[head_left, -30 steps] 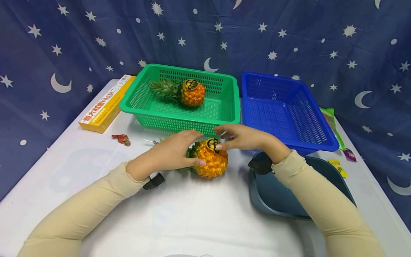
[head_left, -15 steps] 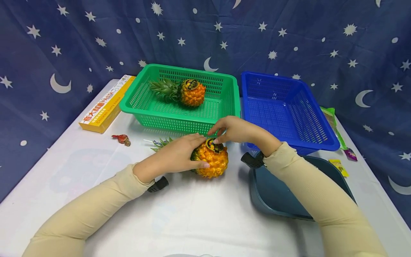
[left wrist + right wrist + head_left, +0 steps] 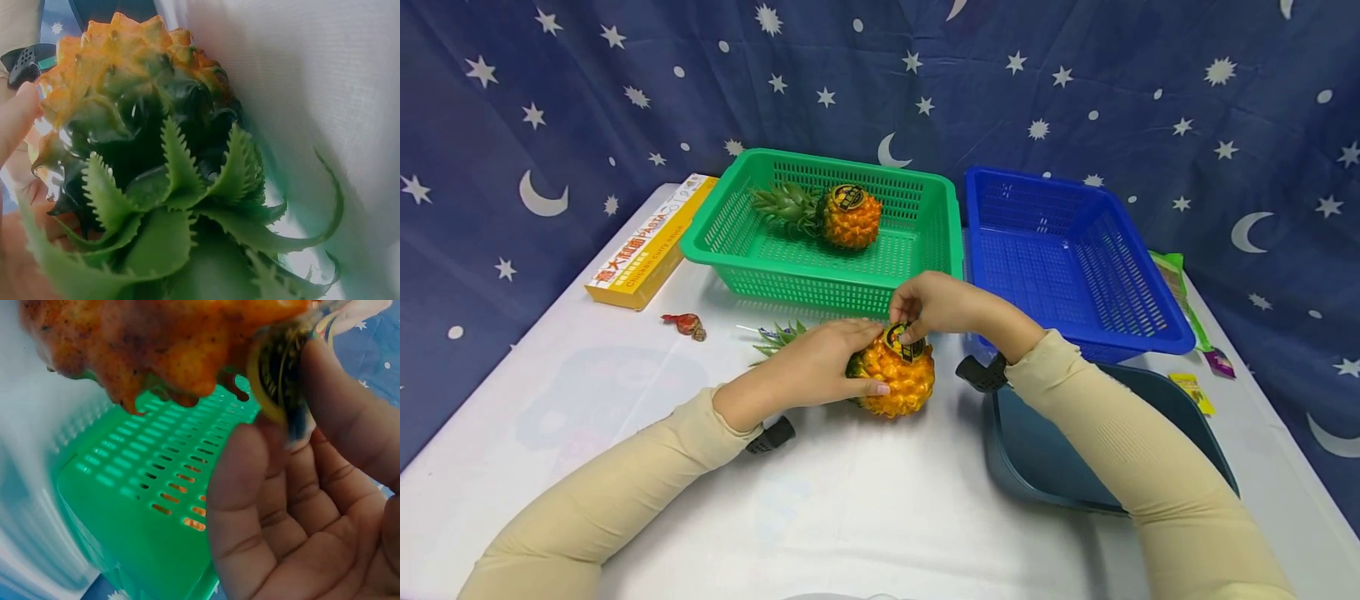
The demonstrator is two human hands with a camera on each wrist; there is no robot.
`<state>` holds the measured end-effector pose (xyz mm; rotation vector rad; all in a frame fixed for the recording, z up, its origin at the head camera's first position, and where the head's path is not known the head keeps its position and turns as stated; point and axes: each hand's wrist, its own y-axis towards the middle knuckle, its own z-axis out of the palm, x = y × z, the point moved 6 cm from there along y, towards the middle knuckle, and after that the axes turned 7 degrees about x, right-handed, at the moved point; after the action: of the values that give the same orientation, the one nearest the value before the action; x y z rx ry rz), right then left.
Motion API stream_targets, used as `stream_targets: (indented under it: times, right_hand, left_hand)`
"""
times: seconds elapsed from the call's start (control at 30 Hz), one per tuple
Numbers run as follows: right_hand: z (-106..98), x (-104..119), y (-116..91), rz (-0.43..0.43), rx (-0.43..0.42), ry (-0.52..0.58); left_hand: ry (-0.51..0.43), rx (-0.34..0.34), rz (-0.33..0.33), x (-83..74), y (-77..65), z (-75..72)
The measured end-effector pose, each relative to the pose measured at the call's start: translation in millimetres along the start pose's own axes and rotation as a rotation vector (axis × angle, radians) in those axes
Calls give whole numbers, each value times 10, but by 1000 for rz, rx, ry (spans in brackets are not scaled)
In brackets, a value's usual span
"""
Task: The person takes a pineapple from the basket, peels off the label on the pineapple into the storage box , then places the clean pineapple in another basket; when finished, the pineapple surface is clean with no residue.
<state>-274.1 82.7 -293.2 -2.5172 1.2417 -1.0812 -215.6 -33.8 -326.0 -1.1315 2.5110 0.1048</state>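
Note:
A yellow-orange pineapple [image 3: 897,385] lies on its side on the white table, its green crown [image 3: 778,337] pointing left. My left hand [image 3: 820,364] grips it near the crown end, thumb on the near side and fingers over the top. A round black-and-gold label [image 3: 270,375] is on the fruit's upper side. My right hand [image 3: 942,305] pinches the label's edge between thumb and fingers. In the left wrist view the spiny crown leaves [image 3: 178,169] fill the foreground, and the left fingers show only in part.
Behind stands a green basket [image 3: 820,287] holding a second labelled pineapple [image 3: 853,223]. Right of it are a blue basket [image 3: 1120,333] and a dark bin [image 3: 1011,467]. A pasta box [image 3: 651,246], a small red-and-brown object [image 3: 685,326] and several packets [image 3: 1191,392] lie around.
My left hand has moved right and settled on the pineapple. My right hand has shifted slightly left, and its spread fingers have closed on the label.

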Motion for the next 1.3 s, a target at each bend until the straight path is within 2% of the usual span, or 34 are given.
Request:
stream_targets:
  times: [0.3, 0.8, 1.03, 1.3]
  right_hand:
    - [-73, -58, -105, 5, -9, 56]
    - [-212, -184, -500, 34, -60, 120]
    - [-226, -388, -827, 90, -102, 144]
    - [-162, -711, -1198, 142, -99, 184]
  left_hand:
    - [-3, -7, 14, -2, 24, 12]
    - [-17, -8, 9, 4, 60, 21]
    - [-35, 16, -13, 21, 69, 24]
    - [-42, 9, 10, -2, 90, 19]
